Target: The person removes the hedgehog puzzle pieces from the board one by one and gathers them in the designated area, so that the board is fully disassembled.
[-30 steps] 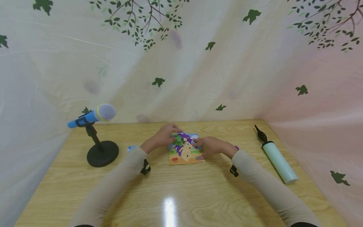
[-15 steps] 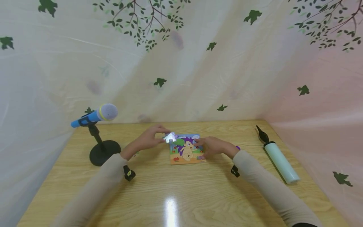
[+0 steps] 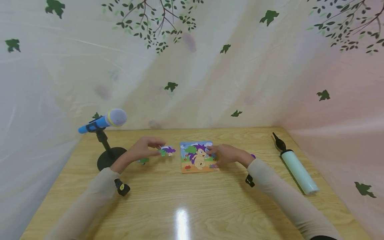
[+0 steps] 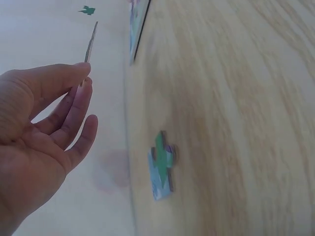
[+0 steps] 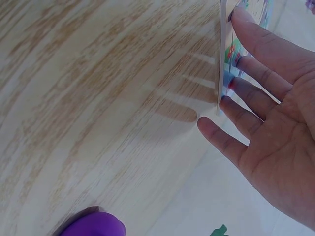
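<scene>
In the head view my left hand (image 3: 141, 149) pinches a jigsaw puzzle piece (image 3: 168, 150) in purple, green and white between thumb and fingers, held off the table. The left wrist view shows that puzzle piece (image 4: 91, 44) edge-on at the fingertips. Below the hand, a second puzzle piece (image 4: 160, 169), green and light blue, lies on the wood. A square puzzle board (image 3: 196, 160) with a purple-haired hedgehog picture lies to the right of the pinched piece, apart from it. My right hand (image 3: 225, 155) rests extended fingers on the board's right side; the little finger sticks out past its edge.
A blue toy microphone (image 3: 103, 120) on a black stand is at the left, close to my left forearm. A pale green hand pump (image 3: 300, 171) lies at the right. A purple object (image 5: 96, 225) sits behind my right wrist. A leaf-printed cloth (image 3: 192, 83) hangs behind the table.
My left hand has come away from the board toward the left, carrying the puzzle piece; its purple-and-green face now shows. The right hand has stayed on the board.
</scene>
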`<state>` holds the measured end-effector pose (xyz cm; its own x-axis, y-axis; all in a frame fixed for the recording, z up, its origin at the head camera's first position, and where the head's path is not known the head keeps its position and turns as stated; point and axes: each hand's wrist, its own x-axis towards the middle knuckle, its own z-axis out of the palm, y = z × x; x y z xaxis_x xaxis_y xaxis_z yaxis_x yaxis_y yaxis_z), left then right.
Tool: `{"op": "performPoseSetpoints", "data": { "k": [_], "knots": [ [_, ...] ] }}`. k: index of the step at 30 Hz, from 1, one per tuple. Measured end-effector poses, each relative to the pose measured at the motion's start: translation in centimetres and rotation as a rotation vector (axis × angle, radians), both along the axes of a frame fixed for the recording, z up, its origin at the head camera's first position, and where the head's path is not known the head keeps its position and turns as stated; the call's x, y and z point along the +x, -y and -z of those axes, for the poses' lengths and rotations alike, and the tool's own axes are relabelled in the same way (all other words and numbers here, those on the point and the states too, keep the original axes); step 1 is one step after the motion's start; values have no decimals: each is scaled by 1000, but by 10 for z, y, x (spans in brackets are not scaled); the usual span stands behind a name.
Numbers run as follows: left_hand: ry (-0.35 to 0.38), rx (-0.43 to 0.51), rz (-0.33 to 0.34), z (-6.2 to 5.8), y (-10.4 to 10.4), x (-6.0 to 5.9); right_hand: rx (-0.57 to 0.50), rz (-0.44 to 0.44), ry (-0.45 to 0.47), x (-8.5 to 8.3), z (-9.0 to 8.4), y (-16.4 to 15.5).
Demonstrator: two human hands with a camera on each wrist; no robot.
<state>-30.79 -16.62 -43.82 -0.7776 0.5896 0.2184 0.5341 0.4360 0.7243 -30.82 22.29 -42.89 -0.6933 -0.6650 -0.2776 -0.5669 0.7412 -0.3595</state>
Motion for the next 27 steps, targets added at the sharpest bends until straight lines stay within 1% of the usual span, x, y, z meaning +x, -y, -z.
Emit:
{"op": "performPoseSetpoints", "data": {
  "k": [5, 9, 11, 16, 21, 24, 27],
  "knots": [
    [15, 8, -21, 2, 8, 1, 10, -14, -14, -1, -1, 0],
    [34, 18, -47, 5, 14, 0, 14, -10, -14, 0, -1, -1],
    [49, 15, -59, 8, 17, -2, 11, -9, -16, 0, -2, -1],
    [111, 14, -76, 14, 24, -7, -16, 1, 0, 2, -2, -1],
    [162, -13, -94, 17, 29, -12, -14, 14, 4, 2, -1, -1],
    [178, -30, -91, 19, 31, -15, -7, 18, 1, 2, -1, -1],
    [177, -52, -86, 20, 32, -17, -8, 21, 0, 1, 0, -2]
  ]
}}
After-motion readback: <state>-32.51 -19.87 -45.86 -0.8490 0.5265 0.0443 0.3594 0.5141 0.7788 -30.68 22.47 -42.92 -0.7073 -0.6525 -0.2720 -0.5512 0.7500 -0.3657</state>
